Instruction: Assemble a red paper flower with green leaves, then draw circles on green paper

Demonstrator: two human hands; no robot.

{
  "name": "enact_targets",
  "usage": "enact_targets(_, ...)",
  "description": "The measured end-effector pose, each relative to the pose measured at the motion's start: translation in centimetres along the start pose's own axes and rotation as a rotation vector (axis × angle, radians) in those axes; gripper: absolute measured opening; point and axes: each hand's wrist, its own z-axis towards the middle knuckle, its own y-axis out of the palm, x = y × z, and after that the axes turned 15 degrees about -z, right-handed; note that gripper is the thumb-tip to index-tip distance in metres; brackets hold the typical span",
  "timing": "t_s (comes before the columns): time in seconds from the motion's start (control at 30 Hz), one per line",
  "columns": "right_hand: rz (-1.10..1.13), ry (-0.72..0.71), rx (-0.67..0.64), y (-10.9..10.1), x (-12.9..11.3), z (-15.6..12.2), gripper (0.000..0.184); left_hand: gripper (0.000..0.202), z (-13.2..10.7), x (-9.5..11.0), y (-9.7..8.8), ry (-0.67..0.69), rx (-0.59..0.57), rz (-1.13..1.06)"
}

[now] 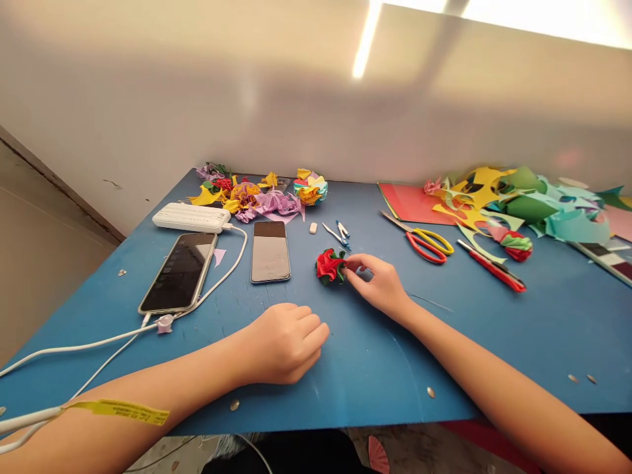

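My right hand pinches a red crinkled paper flower with green edging at its base, just above the blue table. A thin wire shows on the far side of my right wrist; whether it joins the flower is hidden. Closed in a loose fist, my left hand rests on the table nearer to me, apart from the flower. Nothing shows in it. Just beyond the flower lie a compass and a small white eraser.
Scissors and a red pen-like cutter lie right, before cut paper scraps and a red sheet. Two phones and a white power bank with cables stand left. Paper flowers line the wall.
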Motion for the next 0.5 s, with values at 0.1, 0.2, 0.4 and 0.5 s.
enact_targets(0.1, -0.007, 0.0, -0.081, 0.0, 0.2, 0.0, 0.023, 0.017, 0.0, -0.4, -0.1, -0.02, -0.037, -0.012)
enact_targets(0.2, -0.019, 0.045, -0.122, -0.1, 0.6, 0.0, 0.033, 0.017, 0.1, -0.3, -0.8, -0.054, -0.021, -0.141)
enact_targets(0.4, -0.017, 0.151, -0.144, -0.4, 1.0, 0.1, 0.027, 0.028, -0.2, 4.1, -3.0, 0.014, 0.327, -0.584)
enact_targets(0.5, -0.015, 0.178, -0.167, -0.6, 0.7, 0.1, 0.026, 0.028, -0.3, 6.7, -3.6, 0.036, 0.403, -0.569)
